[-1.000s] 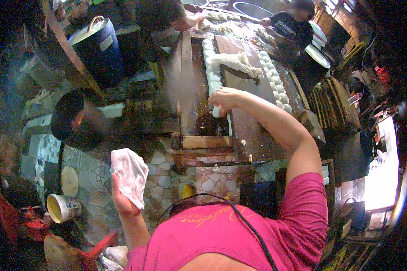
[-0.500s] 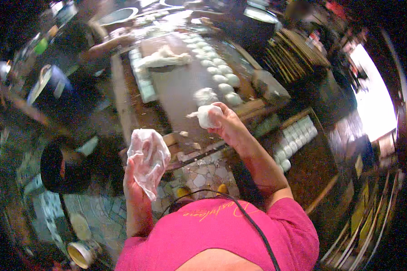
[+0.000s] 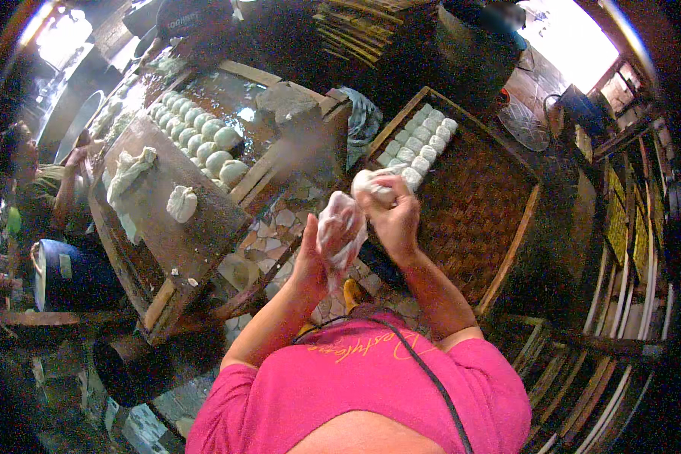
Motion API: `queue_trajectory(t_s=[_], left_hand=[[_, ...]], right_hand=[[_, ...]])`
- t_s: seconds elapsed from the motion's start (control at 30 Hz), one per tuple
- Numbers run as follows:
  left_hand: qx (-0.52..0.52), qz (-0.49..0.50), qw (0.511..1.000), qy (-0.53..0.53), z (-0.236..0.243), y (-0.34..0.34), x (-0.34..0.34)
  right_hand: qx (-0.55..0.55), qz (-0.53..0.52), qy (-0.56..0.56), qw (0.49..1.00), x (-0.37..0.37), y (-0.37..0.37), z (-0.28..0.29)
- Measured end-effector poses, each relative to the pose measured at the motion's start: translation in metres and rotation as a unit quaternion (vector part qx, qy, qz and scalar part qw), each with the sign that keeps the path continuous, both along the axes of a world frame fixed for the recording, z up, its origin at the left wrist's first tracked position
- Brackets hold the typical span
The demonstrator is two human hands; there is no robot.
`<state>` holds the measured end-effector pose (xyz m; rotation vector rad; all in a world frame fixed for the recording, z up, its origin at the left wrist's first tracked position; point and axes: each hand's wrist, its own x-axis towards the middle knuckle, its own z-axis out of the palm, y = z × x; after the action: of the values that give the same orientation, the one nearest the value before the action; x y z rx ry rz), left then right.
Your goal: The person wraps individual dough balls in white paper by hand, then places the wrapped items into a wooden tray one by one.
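Observation:
A thin, damp-looking white cloth [image 3: 342,227] lies over the palm of my left hand [image 3: 310,257]; its fingers are partly hidden under the fabric. My right hand [image 3: 395,219] has its fingers wrapped round a soft white block [image 3: 369,184], close beside the cloth. Just beyond that hand, small white blocks [image 3: 424,140] sit in rows at the far left corner of a woven tray [image 3: 533,212] with a wooden rim. On the board [image 3: 208,227] to the left rest a tied white cloth bundle [image 3: 181,204] and a crumpled cloth [image 3: 131,174].
Several round white bundles [image 3: 197,135] line the wet wooden table beyond the board. A grey slab [image 3: 286,104] lies at its corner, near a hanging dark cloth [image 3: 362,113]. Another person's arm [image 3: 66,189] shows at far left, above a blue barrel [image 3: 72,276]. Slatted racks [image 3: 620,257] stand right.
My view has turned right, from the table toward the woven tray. Both hands have come closer together, carrying the cloth and the white block. A tied bundle stays on the board.

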<state>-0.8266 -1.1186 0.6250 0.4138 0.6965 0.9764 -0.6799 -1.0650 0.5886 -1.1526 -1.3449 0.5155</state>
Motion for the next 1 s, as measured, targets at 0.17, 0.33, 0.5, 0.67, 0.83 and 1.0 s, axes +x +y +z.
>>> queue_trajectory(t_s=[0.17,0.33,0.5,0.67,0.83,1.0], left_hand=[[0.017,0.060,0.987,-0.150,-0.042,0.028,0.012],[0.026,0.110,0.993,-0.041,-0.045,0.020,-0.016],[0.031,0.118,0.992,-0.027,-0.039,0.002,-0.057],[0.046,0.166,0.984,-0.055,-0.027,-0.025,-0.091],[0.124,0.159,0.979,-0.042,-0.043,-0.038,-0.132],[0.174,0.174,0.967,0.073,-0.050,-0.052,-0.149]], right_hand=[[0.010,0.053,-0.017,0.998,-0.012,-0.008,0.023],[-0.184,0.048,0.286,0.939,0.025,0.044,-0.017],[-0.042,0.344,-0.108,0.932,-0.020,0.028,0.019],[-0.007,0.425,-0.340,0.839,-0.070,0.034,0.055],[0.030,0.423,-0.459,0.781,-0.118,0.019,0.065],[0.006,0.576,-0.247,0.779,-0.174,-0.010,0.109]])
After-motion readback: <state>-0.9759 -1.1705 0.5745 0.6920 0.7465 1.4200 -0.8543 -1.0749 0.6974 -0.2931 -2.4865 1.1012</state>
